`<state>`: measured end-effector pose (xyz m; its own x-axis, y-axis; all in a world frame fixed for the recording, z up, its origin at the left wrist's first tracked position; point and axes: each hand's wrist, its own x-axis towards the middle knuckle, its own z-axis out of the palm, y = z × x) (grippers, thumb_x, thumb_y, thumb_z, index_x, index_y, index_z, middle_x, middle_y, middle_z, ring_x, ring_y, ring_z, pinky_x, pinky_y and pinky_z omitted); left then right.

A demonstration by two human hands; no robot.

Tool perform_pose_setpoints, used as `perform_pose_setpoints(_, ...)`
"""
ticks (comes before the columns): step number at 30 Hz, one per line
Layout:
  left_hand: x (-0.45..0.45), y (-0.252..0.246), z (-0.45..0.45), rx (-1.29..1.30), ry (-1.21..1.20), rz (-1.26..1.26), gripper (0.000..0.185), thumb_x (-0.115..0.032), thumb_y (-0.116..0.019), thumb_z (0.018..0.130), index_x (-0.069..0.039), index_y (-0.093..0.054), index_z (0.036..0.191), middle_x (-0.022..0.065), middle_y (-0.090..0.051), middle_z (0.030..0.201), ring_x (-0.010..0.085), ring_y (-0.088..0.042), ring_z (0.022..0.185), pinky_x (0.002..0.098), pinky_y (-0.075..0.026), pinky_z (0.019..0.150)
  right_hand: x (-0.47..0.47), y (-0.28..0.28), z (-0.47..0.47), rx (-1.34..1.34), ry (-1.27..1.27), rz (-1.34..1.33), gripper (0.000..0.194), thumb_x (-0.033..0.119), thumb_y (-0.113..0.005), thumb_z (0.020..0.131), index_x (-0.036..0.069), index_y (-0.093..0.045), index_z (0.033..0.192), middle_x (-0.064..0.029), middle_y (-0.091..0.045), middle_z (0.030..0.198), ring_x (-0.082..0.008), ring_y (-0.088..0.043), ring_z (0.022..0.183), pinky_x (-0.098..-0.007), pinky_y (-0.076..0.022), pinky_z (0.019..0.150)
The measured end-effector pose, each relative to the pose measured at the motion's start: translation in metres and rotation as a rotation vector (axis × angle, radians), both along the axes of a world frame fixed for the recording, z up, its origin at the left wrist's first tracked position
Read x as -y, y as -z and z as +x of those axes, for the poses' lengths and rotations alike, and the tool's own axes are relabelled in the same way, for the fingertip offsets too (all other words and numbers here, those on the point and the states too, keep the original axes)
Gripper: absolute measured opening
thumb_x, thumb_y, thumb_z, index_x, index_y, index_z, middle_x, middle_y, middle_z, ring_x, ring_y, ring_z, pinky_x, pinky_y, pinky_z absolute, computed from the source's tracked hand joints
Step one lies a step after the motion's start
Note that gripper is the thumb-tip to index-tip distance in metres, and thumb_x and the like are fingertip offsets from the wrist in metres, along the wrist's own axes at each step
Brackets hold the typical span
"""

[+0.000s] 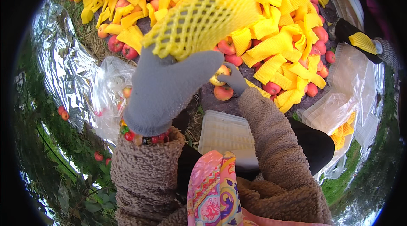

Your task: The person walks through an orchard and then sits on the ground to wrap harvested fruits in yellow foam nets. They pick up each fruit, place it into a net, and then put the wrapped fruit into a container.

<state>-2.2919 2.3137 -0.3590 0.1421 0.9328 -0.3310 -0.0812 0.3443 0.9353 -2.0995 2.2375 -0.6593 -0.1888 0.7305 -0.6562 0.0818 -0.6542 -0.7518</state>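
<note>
Raised close to the camera, my left hand (165, 89) in a grey knit glove holds a stretched yellow foam fruit net (197, 22). Its fingers are partly hidden by the mesh, so I cannot tell how far they reach inside. Lower and farther off, my right hand (237, 80), also gloved in grey, grips a yellow-red apple (219, 75). Just below that lies another red apple (223, 92), on a dark ground cloth (210, 102). Beyond both hands spreads a heap of red apples (227, 46) strewn with flat yellow foam nets (270, 45).
Clear plastic trays (225, 130) are stacked before my lap. Silver reflective film (57, 67) and a clear plastic bag (111, 99) lie at left. At right are more trays under plastic (340, 99), several net-wrapped fruits (343, 134), and another person's sleeve (388, 53).
</note>
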Motion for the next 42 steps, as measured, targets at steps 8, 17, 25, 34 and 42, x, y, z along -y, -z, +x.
perform_pose_setpoints(8, 0.006, 0.027, 0.022, -1.046, 0.907, 0.232, 0.057, -0.043, -0.074, 0.070, -0.006, -0.064, 0.112, 0.0152, -0.068, 0.100, 0.0296, -0.066, 0.091, 0.0390, -0.051, 0.077, -0.016, -0.169, 0.035, -0.664, 0.198, 0.014, 0.051, 0.017, -0.059, 0.090, 0.000, -0.041, 0.135, -0.0089, -0.056, 0.120, -0.0163, -0.058, 0.105, -0.0301, -0.0513, 0.087)
perform_pose_setpoints(17, 0.033, 0.024, 0.058, -0.317, 0.567, 0.493, 0.073, -0.018, -0.085, 0.064, 0.001, -0.051, 0.126, 0.0111, -0.060, 0.119, 0.0208, -0.060, 0.107, 0.0324, -0.049, 0.090, 0.016, -0.246, 0.068, -0.681, 0.226, 0.003, 0.044, 0.033, -0.047, 0.098, 0.004, -0.046, 0.131, -0.0124, -0.056, 0.122, -0.0180, -0.061, 0.101, -0.0310, -0.0544, 0.072)
perform_pose_setpoints(25, 0.047, 0.001, 0.054, 0.282, 0.372, 0.075, 0.078, -0.018, -0.074, 0.068, 0.002, -0.040, 0.135, 0.0115, -0.052, 0.129, 0.0258, -0.055, 0.116, 0.0385, -0.046, 0.098, 0.034, -0.217, 0.074, 0.235, 0.130, 0.248, 0.052, 0.032, -0.061, 0.091, 0.004, -0.047, 0.132, -0.0138, -0.061, 0.119, -0.0254, -0.063, 0.100, -0.0357, -0.0523, 0.082)
perform_pose_setpoints(34, 0.073, 0.000, 0.056, 0.755, 0.525, -0.200, 0.093, -0.021, -0.078, 0.059, 0.001, -0.035, 0.139, 0.0130, -0.051, 0.132, 0.0279, -0.053, 0.119, 0.0399, -0.043, 0.100, 0.029, -0.169, 0.030, -0.977, 0.443, 0.351, 0.052, 0.034, -0.046, 0.098, 0.008, -0.032, 0.141, -0.0123, -0.044, 0.139, -0.0252, -0.045, 0.125, -0.0398, -0.0388, 0.103)
perform_pose_setpoints(42, 0.077, 0.002, 0.063, 0.810, 0.531, -0.225, 0.096, -0.028, -0.080, 0.059, 0.002, -0.035, 0.139, 0.0133, -0.051, 0.132, 0.0254, -0.052, 0.120, 0.0378, -0.043, 0.100, 0.037, -0.185, 0.041, -0.619, 0.156, 0.585, 0.053, 0.034, -0.044, 0.098, 0.010, -0.031, 0.144, -0.0102, -0.040, 0.144, -0.0237, -0.039, 0.132, -0.0380, -0.0286, 0.113)
